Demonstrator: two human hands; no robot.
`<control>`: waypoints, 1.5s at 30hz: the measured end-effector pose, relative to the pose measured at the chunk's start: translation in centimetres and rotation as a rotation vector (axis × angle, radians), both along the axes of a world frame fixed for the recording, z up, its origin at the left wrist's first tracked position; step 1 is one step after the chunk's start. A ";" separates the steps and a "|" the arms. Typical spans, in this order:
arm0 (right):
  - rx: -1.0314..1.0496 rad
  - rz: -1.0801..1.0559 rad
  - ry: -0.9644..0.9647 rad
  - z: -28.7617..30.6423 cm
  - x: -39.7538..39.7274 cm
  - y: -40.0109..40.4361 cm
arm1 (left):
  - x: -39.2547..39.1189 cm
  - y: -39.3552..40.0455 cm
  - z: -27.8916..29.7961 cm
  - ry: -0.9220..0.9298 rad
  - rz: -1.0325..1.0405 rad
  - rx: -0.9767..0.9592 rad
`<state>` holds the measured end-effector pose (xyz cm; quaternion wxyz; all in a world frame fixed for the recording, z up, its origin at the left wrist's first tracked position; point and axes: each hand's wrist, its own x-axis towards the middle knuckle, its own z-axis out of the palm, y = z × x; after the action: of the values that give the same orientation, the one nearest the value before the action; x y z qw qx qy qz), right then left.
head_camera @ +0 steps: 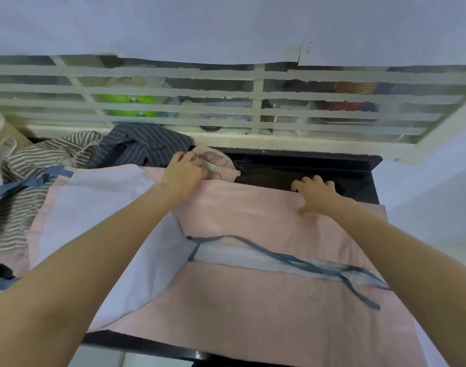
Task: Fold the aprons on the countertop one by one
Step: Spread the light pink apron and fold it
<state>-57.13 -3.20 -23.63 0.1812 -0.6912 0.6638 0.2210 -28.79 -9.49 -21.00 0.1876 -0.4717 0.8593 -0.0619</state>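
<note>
Both arms outstretched; left hand point(182, 174) fingers curled, right hand point(315, 193) fingers spread, palm down.

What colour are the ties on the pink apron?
Blue-grey ties on the pink apron; head view.

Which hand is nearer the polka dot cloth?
Left. The left hand touches the polka dot cloth; the right hand rests apart, on the pink apron's far edge.
</note>
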 end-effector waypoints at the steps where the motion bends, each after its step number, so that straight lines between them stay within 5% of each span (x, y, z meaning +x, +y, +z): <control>1: -0.011 -0.005 0.020 0.2 0.0 0.0 | 0.4 0.1 0.4 0.038 0.005 -0.035; 8: -0.367 -0.139 0.045 4.2 -0.2 1.4 | 2.9 1.4 3.9 0.196 0.097 -0.244; 12: -0.636 -0.079 0.182 7.4 0.2 5.3 | 4.6 4.1 6.2 0.237 -0.045 -0.430; 17: -0.522 -0.069 0.340 8.9 1.5 11.8 | 7.2 10.1 7.3 0.324 -0.321 -0.443; 20: -0.443 -0.153 0.388 8.0 2.4 16.2 | 8.0 16.0 5.9 0.340 -0.494 -0.308; 25: -0.405 -0.135 0.368 4.8 6.2 20.3 | 7.5 23.0 2.7 -0.100 -0.219 0.165; 35: 0.060 -0.206 0.105 2.5 11.8 20.3 | 7.9 22.1 0.2 0.233 -0.080 0.577; 39: 0.007 -0.165 0.002 3.4 15.0 17.2 | 9.5 20.6 1.4 0.167 -0.045 0.209; 45: -0.067 0.075 -0.307 3.8 23.0 12.5 | 15.8 16.7 4.1 0.099 0.345 -0.138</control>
<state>-34.17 9.33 -19.82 0.2488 -0.7469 0.6089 0.0973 -13.04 7.25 -16.92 0.1200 -0.6263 0.7676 -0.0643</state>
